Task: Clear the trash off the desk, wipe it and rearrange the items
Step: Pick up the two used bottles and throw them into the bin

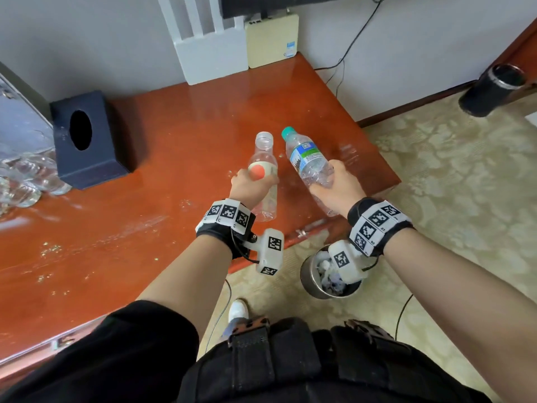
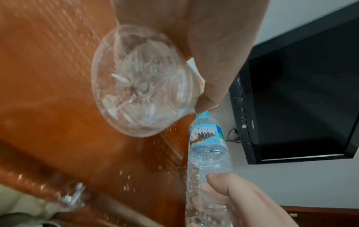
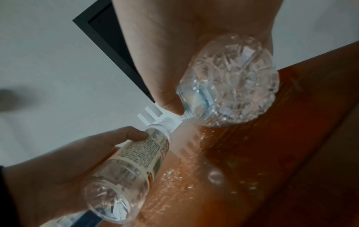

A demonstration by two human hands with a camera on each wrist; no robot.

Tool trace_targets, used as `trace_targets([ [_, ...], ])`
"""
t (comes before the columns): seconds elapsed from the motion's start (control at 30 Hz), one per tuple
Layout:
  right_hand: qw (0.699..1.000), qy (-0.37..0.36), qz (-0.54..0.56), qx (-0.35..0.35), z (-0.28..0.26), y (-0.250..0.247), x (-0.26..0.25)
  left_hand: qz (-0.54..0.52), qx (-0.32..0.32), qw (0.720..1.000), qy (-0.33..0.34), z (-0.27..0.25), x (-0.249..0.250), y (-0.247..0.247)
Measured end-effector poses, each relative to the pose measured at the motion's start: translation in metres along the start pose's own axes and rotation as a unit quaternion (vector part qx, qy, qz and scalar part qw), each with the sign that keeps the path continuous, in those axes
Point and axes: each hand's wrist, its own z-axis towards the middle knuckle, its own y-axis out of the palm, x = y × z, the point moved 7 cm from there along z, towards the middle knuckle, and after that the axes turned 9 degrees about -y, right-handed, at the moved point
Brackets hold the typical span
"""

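My left hand point(image 1: 251, 184) grips an uncapped clear bottle point(image 1: 263, 158) with a cream and orange label, held above the red-brown desk point(image 1: 145, 242). In the left wrist view its round base point(image 2: 139, 81) fills the middle. My right hand point(image 1: 338, 184) grips a crumpled clear bottle point(image 1: 305, 155) with a green cap and blue label, neck pointing away from me. That bottle's base point(image 3: 231, 86) shows in the right wrist view, with the uncapped bottle point(image 3: 136, 161) and my left hand point(image 3: 58, 176) beside it. Crumbs and wet specks dot the desk.
A dark blue tissue box point(image 1: 87, 138) stands at the desk's left, with crumpled clear plastic point(image 1: 26, 175) beside it. White foam point(image 1: 209, 48) and a beige box point(image 1: 273, 39) lean at the back wall. A metal trash bin point(image 1: 328, 274) with rubbish sits on the carpet below my right wrist.
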Motion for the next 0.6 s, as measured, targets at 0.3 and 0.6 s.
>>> trace_targets([
  [0.3,0.997,0.051,0.003,0.053,-0.062,-0.076,0.123,-0.002,-0.036,0.997,0.062,-0.048,0.012,0.144],
  [0.6,0.973,0.17,0.105,0.116,-0.118,-0.07,0.244,0.122,-0.137,0.978,0.098,-0.063,-0.03,0.267],
])
